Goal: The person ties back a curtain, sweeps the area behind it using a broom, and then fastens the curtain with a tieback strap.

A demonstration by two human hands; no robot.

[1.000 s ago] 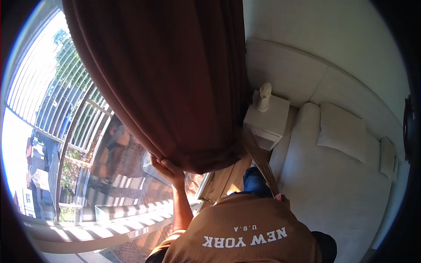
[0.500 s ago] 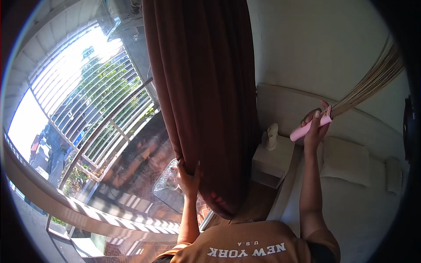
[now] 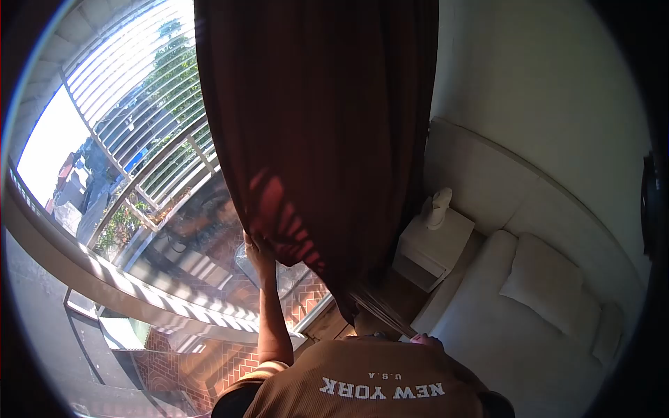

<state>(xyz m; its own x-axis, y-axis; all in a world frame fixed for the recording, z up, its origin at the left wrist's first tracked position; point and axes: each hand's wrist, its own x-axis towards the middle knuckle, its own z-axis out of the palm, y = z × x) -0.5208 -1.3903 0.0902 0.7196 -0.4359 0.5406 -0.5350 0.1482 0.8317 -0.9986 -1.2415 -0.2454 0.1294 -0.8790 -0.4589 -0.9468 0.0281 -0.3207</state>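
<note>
Beside the nightstand, brown curtain hangs, its left edge in L hand, which looks to pinch the cloth nr the hem. R hand, half-hidden by the shirt, seems curled round stick broom; exact finger pos. can't tell. Bristles' contact w/ curtain unclear. Prob. mid-brushing; next stroke calls for taut cloth & a swing clear of nightstand.

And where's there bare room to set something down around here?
The widest free patch is the bed, between the pillow and the brown shirt. The nightstand has a smaller one, beside the pale object. It's crowded at the curtain's lower end, by the left hand and broom.
</note>
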